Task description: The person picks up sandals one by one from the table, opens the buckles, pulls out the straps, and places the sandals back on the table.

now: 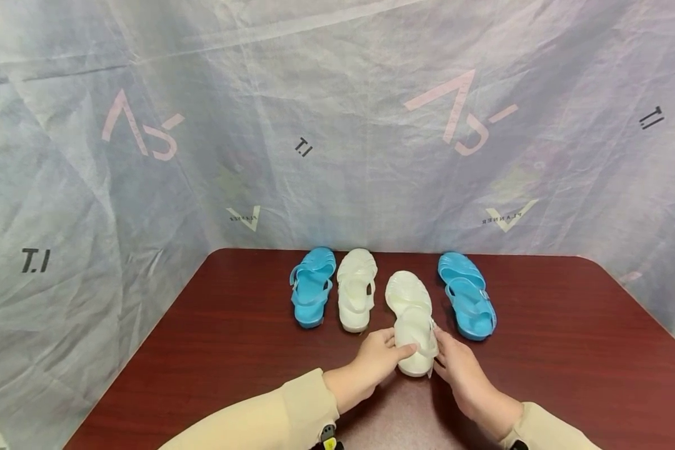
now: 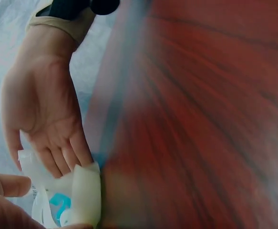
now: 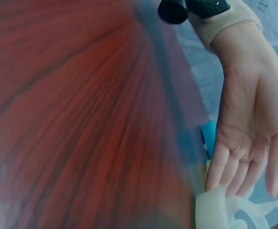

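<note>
Behind everything hangs a pale printed sheet (image 1: 337, 94), probably put up to screen off whatever lies beyond the dark red surface (image 1: 230, 350). That surface runs out on all sides of the held white sandal (image 1: 409, 322), the landmark here, which lies nearest the person with its toe pointing away and its heel towards them, a placing that seems to suit work at the back of the shoe. Beige sleeves (image 1: 264, 415) come in from the near side of the held sandal, and two hands meet at its heel. The left hand (image 1: 374, 362) has its grip clamped on the left of the heel, thumb over the top and fingers along the side, apparently to steady it. The right hand (image 1: 468, 378) touches the right side with fairly straight fingers; whether that grip pinches anything, I cannot tell. Left of the held sandal and farther back is another white sandal (image 1: 356, 294), with a blue sandal (image 1: 312, 290) just beyond it; a second blue sandal (image 1: 472, 300) lies to the right, apart. Smallest is the held sandal's heel strap (image 1: 429, 351), within reach of the right fingers, perhaps why they sit there.
</note>
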Motion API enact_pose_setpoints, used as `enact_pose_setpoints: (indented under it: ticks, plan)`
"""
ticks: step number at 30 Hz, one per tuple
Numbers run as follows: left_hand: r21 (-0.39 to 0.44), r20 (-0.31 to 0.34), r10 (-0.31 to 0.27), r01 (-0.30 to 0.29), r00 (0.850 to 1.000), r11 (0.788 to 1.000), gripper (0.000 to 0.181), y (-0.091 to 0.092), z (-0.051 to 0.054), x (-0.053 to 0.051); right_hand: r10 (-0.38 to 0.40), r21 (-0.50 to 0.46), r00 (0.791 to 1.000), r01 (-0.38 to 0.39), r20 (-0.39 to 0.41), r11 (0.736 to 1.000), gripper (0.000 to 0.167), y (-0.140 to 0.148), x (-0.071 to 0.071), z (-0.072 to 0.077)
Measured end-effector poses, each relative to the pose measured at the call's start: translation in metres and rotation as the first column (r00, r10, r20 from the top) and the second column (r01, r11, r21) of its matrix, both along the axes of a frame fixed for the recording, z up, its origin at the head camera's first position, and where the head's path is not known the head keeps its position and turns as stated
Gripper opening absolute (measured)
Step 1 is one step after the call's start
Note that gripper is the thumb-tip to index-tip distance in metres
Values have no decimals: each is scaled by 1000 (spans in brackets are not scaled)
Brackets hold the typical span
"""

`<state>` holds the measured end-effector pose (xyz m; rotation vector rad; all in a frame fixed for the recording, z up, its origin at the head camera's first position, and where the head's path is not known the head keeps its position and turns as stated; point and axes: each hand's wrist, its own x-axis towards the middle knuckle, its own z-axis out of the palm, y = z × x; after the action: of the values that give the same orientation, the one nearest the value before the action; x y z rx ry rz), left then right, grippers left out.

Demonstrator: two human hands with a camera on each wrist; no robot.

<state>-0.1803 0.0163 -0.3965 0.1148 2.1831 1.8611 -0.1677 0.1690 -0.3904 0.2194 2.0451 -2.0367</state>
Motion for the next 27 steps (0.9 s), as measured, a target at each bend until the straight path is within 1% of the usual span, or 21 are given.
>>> enact_pose_setpoints:
  ticks: [2, 4, 7, 9, 12, 14, 16, 19, 21, 22, 24, 27]
  plan:
    - [-3, 5, -15, 15, 1000, 1000, 62, -3, 2, -1, -2, -3, 1000, 2, -13, 1000, 67, 4, 0, -2]
    - [-24, 1, -20, 20, 1000, 1000, 65, -5, 3, -2, -17, 12, 1000, 17, -24, 1000, 66, 7, 1, -5]
    - [-58, -27, -12, 10, 1000, 998, 67, -8, 3, -5, -57, 46, 998, 58, -41, 997, 57, 9, 1, -8]
    - [-78, -59, -7, 2, 998, 997, 66, -9, 2, -9, -74, 78, 996, 78, -55, 994, 51, 11, 2, -10]
    - [-104, -120, -18, 5, 993, 995, 63, -11, 1, -18, -93, 107, 994, 99, -60, 989, 45, 13, 1, -11]
    - [-130, -164, -33, 12, 986, 991, 61, -12, 2, -25, -102, 105, 993, 107, -55, 989, 44, 14, 0, -12]
    - [-178, -212, -51, 13, 976, 984, 60, -12, 5, -33, -113, 97, 992, 117, -48, 988, 44, 15, 0, -12]
    - [-269, -280, -90, 12, 956, 963, 59, -12, 15, -43, -132, 97, 991, 135, -38, 986, 42, 15, 0, -14]
    - [-337, -326, -127, 10, 937, 941, 56, -10, 23, -48, -149, 94, 988, 152, -40, 984, 41, 16, -1, -15]
    - [-369, -339, -152, 18, 928, 929, 56, -9, 26, -52, -161, 90, 986, 164, -40, 982, 41, 16, -1, -15]
    - [-423, -342, -207, 46, 917, 905, 54, -6, 31, -58, -181, 76, 983, 183, -44, 980, 41, 17, -2, -16]
    - [-481, -305, -298, 124, 905, 868, 52, -3, 32, -66, -194, 57, 980, 196, -45, 979, 42, 18, -4, -16]
